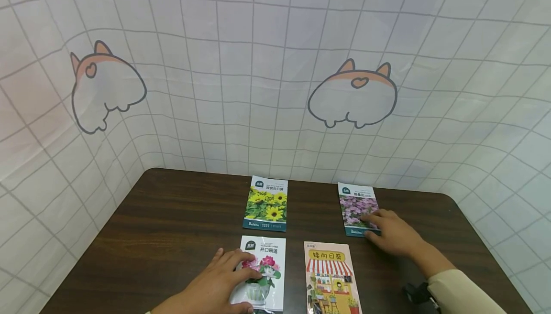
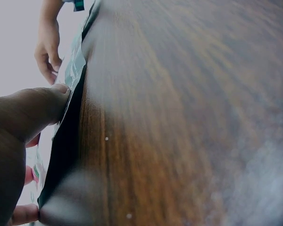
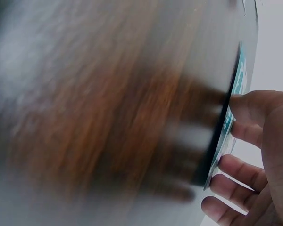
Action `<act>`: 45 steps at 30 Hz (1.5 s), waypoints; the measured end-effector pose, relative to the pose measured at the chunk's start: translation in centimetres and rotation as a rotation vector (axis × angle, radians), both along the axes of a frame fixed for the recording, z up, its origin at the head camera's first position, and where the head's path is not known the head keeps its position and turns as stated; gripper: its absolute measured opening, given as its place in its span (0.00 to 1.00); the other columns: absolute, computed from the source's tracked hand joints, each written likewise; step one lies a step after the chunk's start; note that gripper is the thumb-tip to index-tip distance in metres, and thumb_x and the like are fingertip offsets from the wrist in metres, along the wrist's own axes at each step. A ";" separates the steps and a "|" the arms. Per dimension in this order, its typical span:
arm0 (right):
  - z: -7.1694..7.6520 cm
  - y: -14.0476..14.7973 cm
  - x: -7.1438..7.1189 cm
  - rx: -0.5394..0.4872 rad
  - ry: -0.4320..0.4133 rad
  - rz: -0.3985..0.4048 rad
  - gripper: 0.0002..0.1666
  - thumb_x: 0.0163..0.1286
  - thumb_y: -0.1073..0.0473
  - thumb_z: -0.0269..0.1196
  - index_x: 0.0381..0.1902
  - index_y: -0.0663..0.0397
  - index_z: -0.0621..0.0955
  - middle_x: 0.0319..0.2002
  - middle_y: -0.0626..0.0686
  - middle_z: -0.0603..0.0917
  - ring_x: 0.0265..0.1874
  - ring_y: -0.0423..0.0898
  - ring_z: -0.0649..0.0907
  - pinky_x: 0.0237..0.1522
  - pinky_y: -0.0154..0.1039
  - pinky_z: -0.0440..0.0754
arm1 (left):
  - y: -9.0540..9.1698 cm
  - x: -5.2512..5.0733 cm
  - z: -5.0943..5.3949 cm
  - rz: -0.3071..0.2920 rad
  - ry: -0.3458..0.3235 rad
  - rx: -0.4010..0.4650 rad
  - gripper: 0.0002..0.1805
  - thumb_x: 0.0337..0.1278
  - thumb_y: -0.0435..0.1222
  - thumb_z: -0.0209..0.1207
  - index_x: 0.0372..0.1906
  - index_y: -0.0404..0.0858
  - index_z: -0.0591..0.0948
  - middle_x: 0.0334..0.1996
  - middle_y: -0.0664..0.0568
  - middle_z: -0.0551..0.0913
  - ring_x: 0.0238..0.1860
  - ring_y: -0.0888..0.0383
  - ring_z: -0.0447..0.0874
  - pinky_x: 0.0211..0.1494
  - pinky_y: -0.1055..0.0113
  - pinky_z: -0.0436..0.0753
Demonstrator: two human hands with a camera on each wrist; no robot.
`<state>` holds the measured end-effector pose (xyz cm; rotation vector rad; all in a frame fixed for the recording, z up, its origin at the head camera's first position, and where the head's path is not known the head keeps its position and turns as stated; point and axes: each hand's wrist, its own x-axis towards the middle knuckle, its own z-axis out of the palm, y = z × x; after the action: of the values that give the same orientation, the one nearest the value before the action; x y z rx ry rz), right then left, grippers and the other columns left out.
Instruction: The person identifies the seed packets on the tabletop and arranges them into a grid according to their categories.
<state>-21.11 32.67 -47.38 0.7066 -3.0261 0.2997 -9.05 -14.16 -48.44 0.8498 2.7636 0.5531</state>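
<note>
My left hand (image 1: 213, 280) rests its spread fingers on a white seed packet (image 1: 273, 292) printed with pink lotus flowers in a pot. In the left wrist view the thumb (image 2: 54, 101) touches this packet's near edge. At the right, my right hand (image 1: 396, 235) touches the lower right part of a seed packet (image 1: 355, 204) with purple flowers and a teal bottom band. The right wrist view shows the thumb at that packet's teal edge (image 3: 238, 77), fingers spread along it. Both packets lie on the table.
A yellow sunflower seed packet (image 1: 266, 204) lies behind the lotus one. A peach packet with a striped-awning shop picture (image 1: 331, 276) lies at the front, right of the lotus packet. The dark wooden table (image 1: 172, 223) ends at a white grid-patterned curtain (image 1: 258, 89).
</note>
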 end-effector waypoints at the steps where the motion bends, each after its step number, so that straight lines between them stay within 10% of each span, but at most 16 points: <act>1: 0.0 -0.2 0.0 0.001 -0.001 0.000 0.26 0.71 0.50 0.67 0.64 0.49 0.81 0.59 0.66 0.78 0.59 0.68 0.76 0.52 0.67 0.78 | 0.0 0.0 0.0 0.000 -0.001 0.001 0.32 0.52 0.70 0.62 0.63 0.70 0.78 0.70 0.57 0.69 0.72 0.45 0.63 0.73 0.28 0.49; 45: 0.8 -7.4 -1.4 0.038 -0.044 0.103 0.28 0.72 0.51 0.66 0.68 0.48 0.79 0.60 0.62 0.78 0.58 0.63 0.78 0.51 0.62 0.81 | 0.0 -0.1 0.0 -0.012 0.031 -0.005 0.31 0.53 0.69 0.62 0.63 0.70 0.78 0.70 0.58 0.69 0.71 0.47 0.64 0.72 0.27 0.51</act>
<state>-22.55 25.25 -46.54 0.8714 -3.0500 0.2644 -9.19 -14.14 -48.45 0.8807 2.7849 0.5349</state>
